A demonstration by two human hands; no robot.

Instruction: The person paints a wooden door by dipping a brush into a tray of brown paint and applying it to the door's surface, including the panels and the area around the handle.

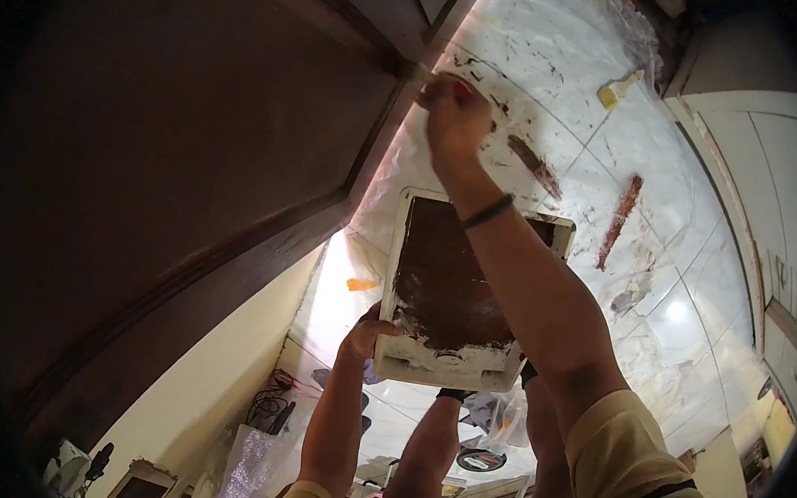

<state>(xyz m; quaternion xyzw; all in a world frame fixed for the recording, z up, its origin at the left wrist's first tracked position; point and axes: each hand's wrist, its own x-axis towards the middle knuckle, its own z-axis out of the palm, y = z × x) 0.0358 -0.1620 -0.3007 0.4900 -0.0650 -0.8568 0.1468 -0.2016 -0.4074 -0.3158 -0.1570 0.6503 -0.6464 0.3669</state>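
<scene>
My left hand (368, 337) is closed on the left edge of a white plastic paint tray (441, 372), which holds dark brown paint (447, 275) and has smears on its near end. Beyond the tray, my right hand (461, 120) is closed around what looks like a paintbrush (420, 73), partly hidden by the fingers and blurred. The brush meets the moulded edge of a large dark brown panelled door (195, 145). My right forearm, with a black wristband (487, 211), crosses over the tray's right part.
Plastic sheeting (691, 239) covers much of the tiled floor, with brown smears and two brown-stained strips (621, 222) on it. A yellow piece (616, 91) lies farther off, an orange one (360, 284) left of the tray. Black cables (269, 404) are by the wall; white cabinets (759, 171) stand right.
</scene>
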